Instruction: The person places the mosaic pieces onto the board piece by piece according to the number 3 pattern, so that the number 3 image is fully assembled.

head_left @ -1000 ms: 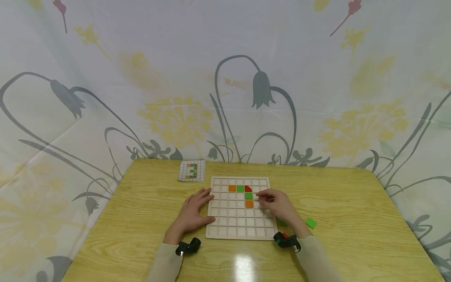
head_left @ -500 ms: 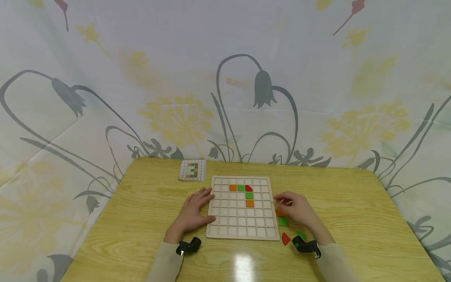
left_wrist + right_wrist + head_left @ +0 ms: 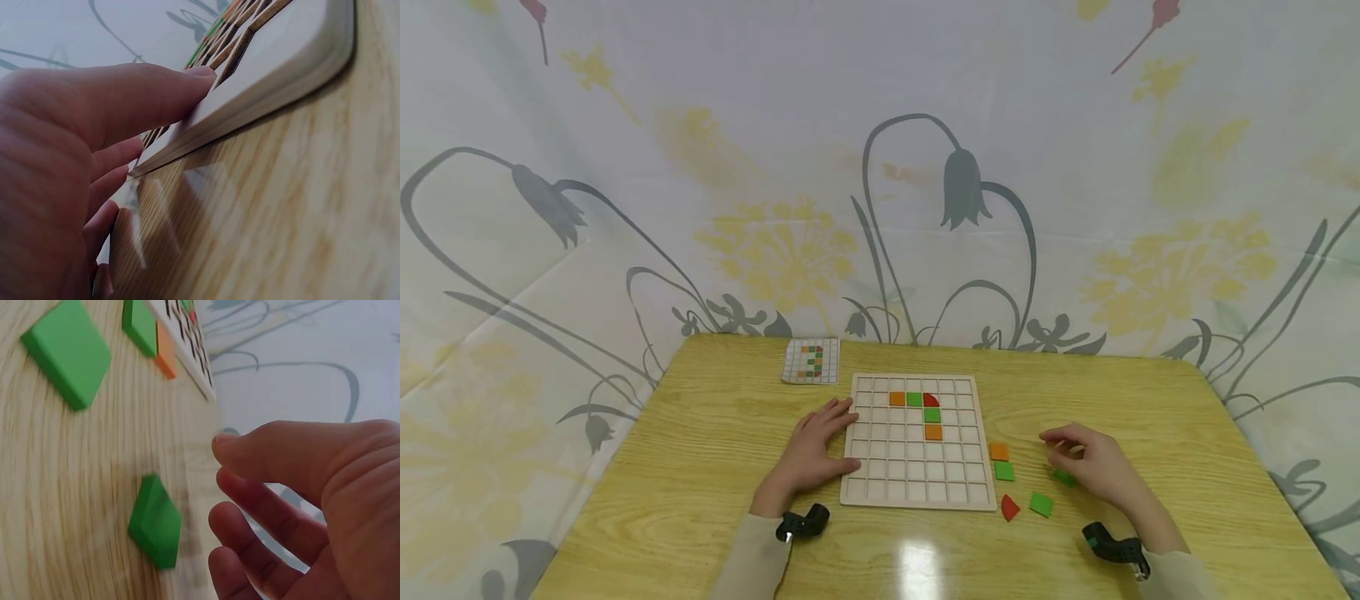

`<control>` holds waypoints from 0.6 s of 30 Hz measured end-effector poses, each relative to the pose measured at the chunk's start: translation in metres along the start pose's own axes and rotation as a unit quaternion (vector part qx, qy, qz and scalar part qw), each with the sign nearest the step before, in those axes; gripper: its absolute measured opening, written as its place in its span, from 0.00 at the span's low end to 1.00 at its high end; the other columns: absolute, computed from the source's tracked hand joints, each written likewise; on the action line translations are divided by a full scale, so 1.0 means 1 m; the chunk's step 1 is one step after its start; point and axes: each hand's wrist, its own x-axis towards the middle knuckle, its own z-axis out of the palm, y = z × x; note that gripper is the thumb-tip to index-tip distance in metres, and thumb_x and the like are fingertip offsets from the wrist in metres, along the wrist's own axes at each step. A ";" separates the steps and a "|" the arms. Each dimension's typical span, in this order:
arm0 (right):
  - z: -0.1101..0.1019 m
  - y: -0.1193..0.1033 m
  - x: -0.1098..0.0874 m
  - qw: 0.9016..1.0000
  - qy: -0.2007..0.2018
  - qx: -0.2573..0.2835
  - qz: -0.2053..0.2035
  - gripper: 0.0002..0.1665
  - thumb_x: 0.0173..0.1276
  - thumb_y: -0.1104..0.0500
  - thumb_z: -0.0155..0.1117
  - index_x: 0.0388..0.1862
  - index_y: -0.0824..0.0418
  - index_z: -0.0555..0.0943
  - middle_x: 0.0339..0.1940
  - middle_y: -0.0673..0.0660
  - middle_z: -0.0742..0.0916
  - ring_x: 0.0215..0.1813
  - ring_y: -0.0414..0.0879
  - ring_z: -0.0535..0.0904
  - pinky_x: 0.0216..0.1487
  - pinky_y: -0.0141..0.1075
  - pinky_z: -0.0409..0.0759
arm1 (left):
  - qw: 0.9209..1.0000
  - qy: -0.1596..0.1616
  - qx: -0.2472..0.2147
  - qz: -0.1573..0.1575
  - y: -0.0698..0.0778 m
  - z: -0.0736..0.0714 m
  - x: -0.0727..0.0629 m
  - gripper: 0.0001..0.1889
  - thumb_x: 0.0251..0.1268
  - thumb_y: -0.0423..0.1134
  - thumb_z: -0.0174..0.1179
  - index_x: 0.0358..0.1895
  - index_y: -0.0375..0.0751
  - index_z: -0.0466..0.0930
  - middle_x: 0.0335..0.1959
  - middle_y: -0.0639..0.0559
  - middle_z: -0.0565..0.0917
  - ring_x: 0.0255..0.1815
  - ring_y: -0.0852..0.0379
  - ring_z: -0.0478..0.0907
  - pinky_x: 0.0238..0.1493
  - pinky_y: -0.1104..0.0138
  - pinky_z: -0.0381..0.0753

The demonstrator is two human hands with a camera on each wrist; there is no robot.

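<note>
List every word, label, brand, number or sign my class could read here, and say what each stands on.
"3", as a shape made of coloured cells: on the card.
Board and loose tiles: no readable text.
Black wrist cameras: any markings are too small to read.

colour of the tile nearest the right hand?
Green; the tile shows best in the right wrist view.

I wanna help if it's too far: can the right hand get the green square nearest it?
Probably yes. The right hand holds nothing and is very close to the green square, with nothing visible blocking the way between them.
</note>
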 end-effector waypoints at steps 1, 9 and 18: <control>-0.002 0.002 -0.002 1.000 -0.004 0.002 -0.001 0.16 0.66 0.64 0.70 0.52 0.63 0.84 0.47 0.55 0.87 0.43 0.45 0.81 0.41 0.35 0.81 | 1.000 0.001 0.001 0.000 0.000 0.000 0.000 0.38 0.58 0.50 0.69 0.72 0.40 0.70 0.77 0.48 0.61 0.79 0.46 0.49 0.73 0.43 0.47; -0.018 0.026 -0.012 0.992 -0.099 0.083 -0.007 0.25 0.64 0.60 0.72 0.59 0.68 0.80 0.55 0.65 0.85 0.53 0.38 0.81 0.47 0.32 0.81 | 1.000 0.001 0.007 0.002 0.000 -0.001 0.000 0.38 0.58 0.50 0.69 0.72 0.41 0.71 0.77 0.48 0.62 0.79 0.46 0.50 0.74 0.43 0.47; -0.028 0.051 -0.013 0.954 -0.184 0.236 0.022 0.34 0.68 0.64 0.67 0.69 0.76 0.69 0.64 0.67 0.79 0.58 0.28 0.76 0.51 0.29 0.79 | 1.000 0.002 0.000 0.001 -0.001 0.000 -0.001 0.39 0.57 0.52 0.69 0.72 0.40 0.70 0.77 0.48 0.62 0.79 0.46 0.50 0.73 0.41 0.46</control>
